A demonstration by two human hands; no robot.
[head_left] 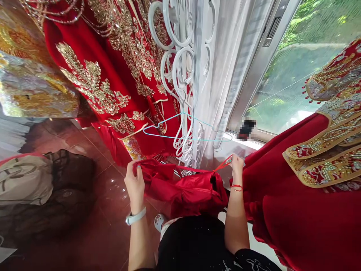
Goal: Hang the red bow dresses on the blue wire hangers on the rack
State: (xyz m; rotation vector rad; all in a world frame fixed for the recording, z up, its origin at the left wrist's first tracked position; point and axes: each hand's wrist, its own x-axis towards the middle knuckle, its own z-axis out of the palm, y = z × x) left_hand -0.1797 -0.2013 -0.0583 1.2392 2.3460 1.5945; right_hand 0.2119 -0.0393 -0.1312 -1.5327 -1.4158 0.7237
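A red satin garment [188,188] hangs between my two hands in front of my body. Its left edge is gripped by my left hand [135,180], fingers closed on the cloth. My right hand [236,167] pinches a thin red strap [223,164] that runs up from the garment's right side. Beyond them a light blue wire hanger [183,126] hangs by its hook from the white scrolled metal rack, with no garment on it.
Red gowns with gold embroidery [96,79] hang at the left. The white scrollwork rack [183,64] stands ahead, beside a window [282,82]. Another embroidered red costume [318,165] is close on the right. A bulky dark and beige bundle [47,180] lies at the left on the tiled floor [104,226].
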